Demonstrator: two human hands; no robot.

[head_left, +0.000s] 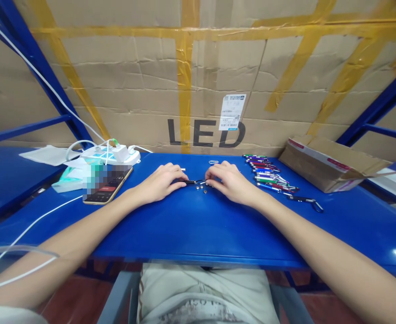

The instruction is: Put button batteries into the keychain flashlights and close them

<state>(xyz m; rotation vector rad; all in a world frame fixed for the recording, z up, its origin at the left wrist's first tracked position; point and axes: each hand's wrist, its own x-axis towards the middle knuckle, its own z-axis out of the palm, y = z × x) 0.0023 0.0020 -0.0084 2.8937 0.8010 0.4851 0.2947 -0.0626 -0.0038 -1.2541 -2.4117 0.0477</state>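
A thin black keychain penlight [191, 182] lies across the gap between my hands, just over the blue table. My left hand [160, 182] pinches one end of it between thumb and fingers. At its other end, where a metal clip [201, 182] shows, the fingers of my right hand [229, 182] are closed; they partly hide what they grip. Several small round button cells [205, 191] rest on the table just below the penlight. Behind my right hand is a loose silver carabiner [213, 162]. A small pale piece [183, 169] shows beyond my left fingers.
Several coloured keychain penlights [265, 172] lie in a row at the right, with a black one [299, 198] nearest. Beyond them stands an open cardboard box [319, 164]. On the left are a phone [108, 186], a power strip [130, 156] and a white cable [45, 213]. A large carton [133, 90] backs the table.
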